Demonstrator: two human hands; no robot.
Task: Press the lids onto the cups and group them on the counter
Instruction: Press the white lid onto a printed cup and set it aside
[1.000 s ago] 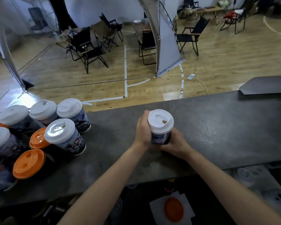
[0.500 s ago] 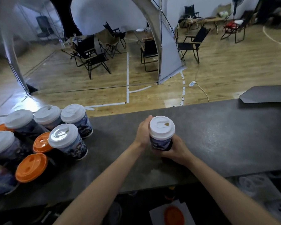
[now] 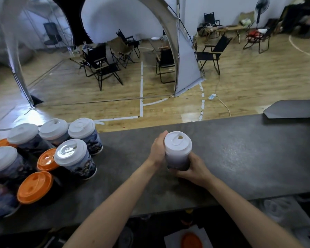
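Note:
A dark printed paper cup (image 3: 177,161) with a white lid (image 3: 177,143) stands upright near the middle of the grey counter (image 3: 240,158). My left hand (image 3: 157,150) wraps around the cup's left side just under the lid. My right hand (image 3: 195,170) grips the cup low on its right side and base. At the counter's left end stands a group of lidded cups: several with white lids (image 3: 71,152) and others with orange lids (image 3: 35,187).
The counter's far edge drops to a wooden floor with folding chairs (image 3: 100,65) and a white tent. A dark flat panel (image 3: 292,109) lies at the counter's far right. Below the near edge, an orange lid (image 3: 191,241) rests on white paper.
The view has tilted, so the cup and both hands sit slightly lower in frame. Both hands keep their hold on the cup. The grouped cups have not moved.

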